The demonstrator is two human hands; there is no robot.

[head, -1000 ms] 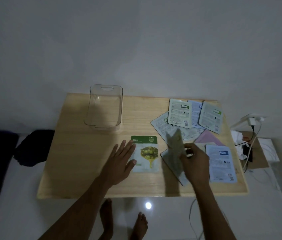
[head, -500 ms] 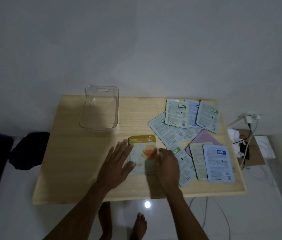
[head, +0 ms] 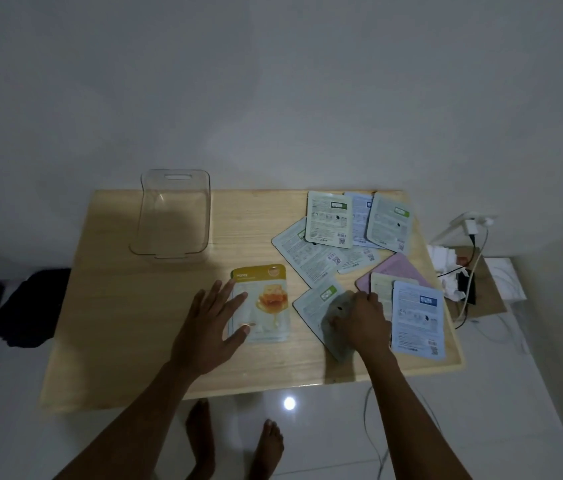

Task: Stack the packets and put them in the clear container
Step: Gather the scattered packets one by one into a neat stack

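Note:
A clear container (head: pixel 142 216) stands empty at the table's back left. In front of it lies a small stack topped by a yellow honey packet (head: pixel 269 299); my left hand (head: pixel 211 327) rests flat on its left edge, fingers spread. My right hand (head: pixel 363 323) is closed on a pale packet with a green tag (head: pixel 314 303), whose near part looks blurred under the fingers. Beside it lie a blue packet (head: pixel 417 317), a cream one and a pink packet (head: pixel 397 271). Several more packets (head: pixel 328 220) overlap face down at the back right.
The wooden table (head: pixel 134 323) stands against a white wall. Off its right edge are a power strip with cables (head: pixel 470 226), crumpled tissue (head: pixel 446 268) and a phone. A dark cloth (head: pixel 31 306) lies on the floor at left. My bare feet show below the front edge.
My right hand laid the honey packet on the olive packet, then moved right onto the green-tagged packet. My left hand stayed on the stack.

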